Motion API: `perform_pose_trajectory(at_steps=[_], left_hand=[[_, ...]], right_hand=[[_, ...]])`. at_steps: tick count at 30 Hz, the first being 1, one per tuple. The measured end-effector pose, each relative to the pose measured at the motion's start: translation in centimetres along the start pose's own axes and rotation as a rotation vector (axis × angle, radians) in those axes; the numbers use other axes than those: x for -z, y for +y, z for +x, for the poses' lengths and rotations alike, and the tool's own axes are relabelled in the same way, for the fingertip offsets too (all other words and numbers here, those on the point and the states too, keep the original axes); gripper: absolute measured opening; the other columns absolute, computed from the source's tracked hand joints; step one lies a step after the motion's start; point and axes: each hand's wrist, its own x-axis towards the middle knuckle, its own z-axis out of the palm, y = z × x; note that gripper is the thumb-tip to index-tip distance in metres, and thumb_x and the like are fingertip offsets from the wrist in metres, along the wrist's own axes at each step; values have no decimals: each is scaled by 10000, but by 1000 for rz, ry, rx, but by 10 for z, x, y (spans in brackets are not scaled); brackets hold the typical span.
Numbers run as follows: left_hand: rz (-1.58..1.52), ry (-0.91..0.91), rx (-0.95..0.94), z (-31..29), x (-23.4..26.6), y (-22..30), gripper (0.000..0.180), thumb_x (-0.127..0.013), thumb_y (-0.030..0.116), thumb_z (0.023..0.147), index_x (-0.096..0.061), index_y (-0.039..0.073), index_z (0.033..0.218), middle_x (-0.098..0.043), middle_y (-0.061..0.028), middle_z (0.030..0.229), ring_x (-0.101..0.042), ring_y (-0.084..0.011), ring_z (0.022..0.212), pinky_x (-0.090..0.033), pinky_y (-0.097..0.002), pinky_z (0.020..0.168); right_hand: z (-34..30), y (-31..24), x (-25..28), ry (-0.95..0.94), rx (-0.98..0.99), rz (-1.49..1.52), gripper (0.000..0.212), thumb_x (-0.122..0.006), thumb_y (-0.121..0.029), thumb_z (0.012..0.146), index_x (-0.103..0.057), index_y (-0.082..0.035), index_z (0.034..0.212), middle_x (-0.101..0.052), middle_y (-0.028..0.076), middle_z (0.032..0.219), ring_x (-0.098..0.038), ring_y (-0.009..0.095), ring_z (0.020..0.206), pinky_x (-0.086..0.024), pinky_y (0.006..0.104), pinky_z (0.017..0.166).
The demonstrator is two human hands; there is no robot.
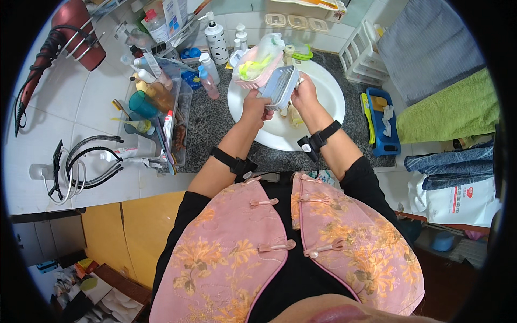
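Note:
Over the white sink [329,102], I hold a blue-grey plastic soap dish [281,89] tilted between both hands. My left hand [255,110] grips its near left corner, thumb on top. On its right side is my right hand [305,92], closed, with a small white bit showing at the fingertips that I cannot make out. A pink plastic basket [250,84] sits just beyond my left hand at the sink's far left rim, with a yellow-green item and a clear plastic bag [269,47] in it. The faucet is mostly hidden behind the dish. Something yellowish [295,116] lies in the basin below.
Pump bottles [217,43] and a pink bottle [209,83] stand left of the sink, beside a clear bin [182,97] of toiletries. To the right are a blue tray [389,129], a yellow-green brush [368,116] and white drawers [366,54]. Towels [458,110] hang far right.

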Motion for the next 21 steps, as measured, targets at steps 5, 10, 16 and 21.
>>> perform_pose_trajectory(at_steps=[5,10,16,21], left_hand=[[30,114,-55,6,-5,-3,224,-580,2,815,-487,42,1015,-517,-66,695,-397,-124,397,-300,-285,327],[70,199,-137,12,-6,-4,126,-582,10,837,-504,14,936,-497,-58,652,-375,-116,389,-274,-276,315],[97,139,-130,4,-8,-4,228,-600,18,798,-483,0,993,-506,-73,664,-395,-128,402,-285,-275,315],[192,18,-103,-9,-10,-5,280,-601,64,801,-481,-5,1044,-528,-91,695,-404,-133,417,-320,-273,329]], right_hand=[[-28,20,-14,16,18,-95,188,-377,-170,957,-505,-40,1002,-590,65,773,-576,146,613,-466,277,497],[-68,18,-8,-159,-133,-231,217,-390,-163,960,-512,-46,1096,-592,48,791,-544,134,598,-410,248,453],[-46,8,6,-34,-130,-244,168,-422,-140,929,-511,-46,1036,-599,65,780,-570,152,575,-433,243,446],[-10,-18,20,16,-38,-93,160,-435,-146,944,-529,-40,1017,-619,86,886,-621,163,697,-531,298,569]])
